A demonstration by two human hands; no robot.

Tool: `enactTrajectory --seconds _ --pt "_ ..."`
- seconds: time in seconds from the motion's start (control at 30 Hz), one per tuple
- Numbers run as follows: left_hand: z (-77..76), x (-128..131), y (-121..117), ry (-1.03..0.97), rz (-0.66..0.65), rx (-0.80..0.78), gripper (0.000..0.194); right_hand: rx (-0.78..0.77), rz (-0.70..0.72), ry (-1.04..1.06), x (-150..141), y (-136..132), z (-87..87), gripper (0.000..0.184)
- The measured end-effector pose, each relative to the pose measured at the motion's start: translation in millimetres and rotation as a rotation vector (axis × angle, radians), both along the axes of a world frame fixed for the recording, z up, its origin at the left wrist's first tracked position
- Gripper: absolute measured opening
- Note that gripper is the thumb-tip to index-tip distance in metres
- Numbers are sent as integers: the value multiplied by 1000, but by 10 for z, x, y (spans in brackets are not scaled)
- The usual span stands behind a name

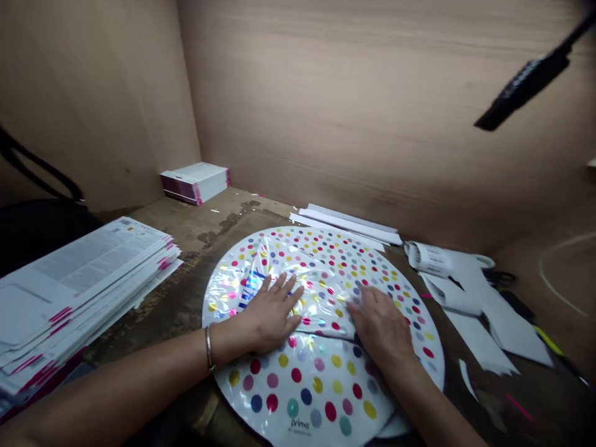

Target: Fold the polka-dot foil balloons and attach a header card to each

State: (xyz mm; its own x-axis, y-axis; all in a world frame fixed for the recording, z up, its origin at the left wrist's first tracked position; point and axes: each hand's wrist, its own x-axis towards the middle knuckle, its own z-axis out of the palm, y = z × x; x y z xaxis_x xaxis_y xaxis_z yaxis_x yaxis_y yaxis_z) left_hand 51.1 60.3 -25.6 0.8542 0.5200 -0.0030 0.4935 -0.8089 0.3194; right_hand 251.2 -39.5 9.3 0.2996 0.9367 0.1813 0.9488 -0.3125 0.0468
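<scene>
A large white round piece [321, 406] with many coloured dots and "prima" printed near its front edge lies in front of me. Shiny clear plastic film [311, 288] covers its middle, with blue lettering under my fingers at the left. A dark line or fold crosses the piece below the film. My left hand [274, 313] presses flat on the film, fingers spread. At the right, my right hand [384, 323] has its fingers curled and drawn together at the film's edge. What lies beneath that palm is hidden.
A stack of printed white cards [93, 273] lies at the left, and a smaller stack [195, 180] sits in the back corner. White paper strips [344, 223] lie along the back wall. Curled label backing [465, 292] is at the right. A black object [521, 87] hangs above.
</scene>
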Motion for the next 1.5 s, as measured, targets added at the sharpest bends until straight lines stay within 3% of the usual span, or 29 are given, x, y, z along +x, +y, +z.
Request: enactTrajectory --seconds 0.07,0.17,0.2,0.3,0.37,0.47,0.53,0.63,0.7,0.8,0.87,0.93,1.0,1.07,1.17,1.27,1.4,1.5 --pt "-20 -5 -3 20 13 9 60 65 143 15 -120 -113 -7 51" --pt "-6 -6 1 40 18 12 61 -156 461 211 -192 -313 -86 60" --pt "-1 -5 3 42 20 10 61 -214 439 255 -143 -372 -108 63" --pt "5 4 9 53 28 2 61 -241 27 237 151 -455 -78 62" --pt "7 18 -9 68 29 -1 62 -169 -77 186 265 -400 11 57" --pt "3 48 -92 76 31 5 63 -82 141 214 81 -200 111 52" --pt "-11 49 -133 66 29 14 63 -164 302 272 -166 -57 93 50" --pt "-7 -41 10 67 37 8 68 -290 368 300 -397 81 -36 50" --pt "47 -169 274 107 155 -1 69 -308 350 303 -402 111 -125 50" --pt "188 -359 675 147 438 25 60 -324 325 318 -321 105 -195 51" --pt "252 -412 739 118 512 71 56 -330 318 313 -288 93 -210 51" --pt "246 -418 599 68 356 112 54 -324 321 291 -284 88 -219 51" --pt "182 -448 369 43 48 107 54 -314 328 270 -294 90 -229 52" --pt "116 -567 194 93 17 64 54 -314 329 271 -308 92 -235 52" --pt "115 -871 171 198 171 23 58 -333 320 284 -332 89 -228 52" --pt "232 -1047 337 96 288 -51 71 -338 308 294 -357 79 -208 52" --pt "369 -780 681 -181 681 -414 86 -365 273 320 -380 76 -168 51" --pt "368 -417 976 -172 801 -574 83 -385 253 318 -395 90 -120 51"
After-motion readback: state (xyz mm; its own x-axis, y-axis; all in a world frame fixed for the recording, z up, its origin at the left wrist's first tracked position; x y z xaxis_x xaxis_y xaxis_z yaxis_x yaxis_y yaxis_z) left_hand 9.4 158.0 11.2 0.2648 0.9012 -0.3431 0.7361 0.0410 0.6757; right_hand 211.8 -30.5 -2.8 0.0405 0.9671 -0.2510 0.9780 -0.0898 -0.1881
